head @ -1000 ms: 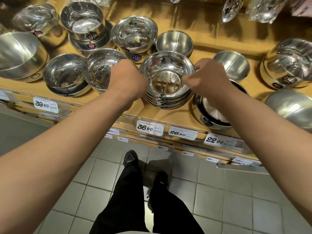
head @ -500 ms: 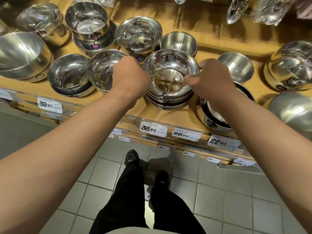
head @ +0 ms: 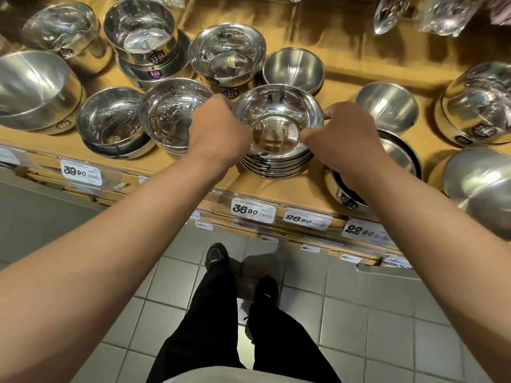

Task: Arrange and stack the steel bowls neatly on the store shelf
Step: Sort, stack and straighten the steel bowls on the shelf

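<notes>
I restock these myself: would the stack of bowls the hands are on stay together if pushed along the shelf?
Probably, if pushed low. The stack of bowls looks nested and rigid. Its polished steel likely slides easily on the shelf. Pushing only the top bowl might shift it off centre.

This is a shop. A wooden shelf (head: pixel 290 189) carries many steel bowls (head: pixel 278 125), some with stickers such as "316L" (head: pixel 157 58). Along the shelf edge there are price tags (head: pixel 253 210) with barcodes, like 39.90, 36.90 and 26.90. Lower shelves have tags too. The floor (head: pixel 387 313) is grey tile.
</notes>
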A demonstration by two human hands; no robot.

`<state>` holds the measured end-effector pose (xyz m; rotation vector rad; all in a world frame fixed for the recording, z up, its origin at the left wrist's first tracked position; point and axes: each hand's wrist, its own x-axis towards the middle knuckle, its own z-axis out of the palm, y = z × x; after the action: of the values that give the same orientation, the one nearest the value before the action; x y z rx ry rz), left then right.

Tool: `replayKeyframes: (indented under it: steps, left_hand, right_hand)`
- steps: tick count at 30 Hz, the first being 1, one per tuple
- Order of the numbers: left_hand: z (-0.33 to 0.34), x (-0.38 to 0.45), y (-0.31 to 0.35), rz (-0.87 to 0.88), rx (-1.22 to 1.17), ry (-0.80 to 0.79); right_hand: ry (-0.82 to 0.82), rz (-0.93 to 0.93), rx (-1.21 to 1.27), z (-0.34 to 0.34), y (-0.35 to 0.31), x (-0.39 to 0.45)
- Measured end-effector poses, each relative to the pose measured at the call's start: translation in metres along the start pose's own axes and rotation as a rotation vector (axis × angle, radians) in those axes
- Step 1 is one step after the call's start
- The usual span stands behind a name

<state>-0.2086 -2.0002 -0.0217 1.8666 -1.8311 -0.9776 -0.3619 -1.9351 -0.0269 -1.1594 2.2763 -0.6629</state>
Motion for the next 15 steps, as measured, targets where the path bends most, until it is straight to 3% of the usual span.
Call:
replayKeyframes:
  steps: [15]
  left_hand:
    - [0.009, -0.006, 0.0, -0.003, -0.027, -0.016]
  right_hand:
    - [0.007, -0.01, 0.069, 0.006, 0.011, 0.009]
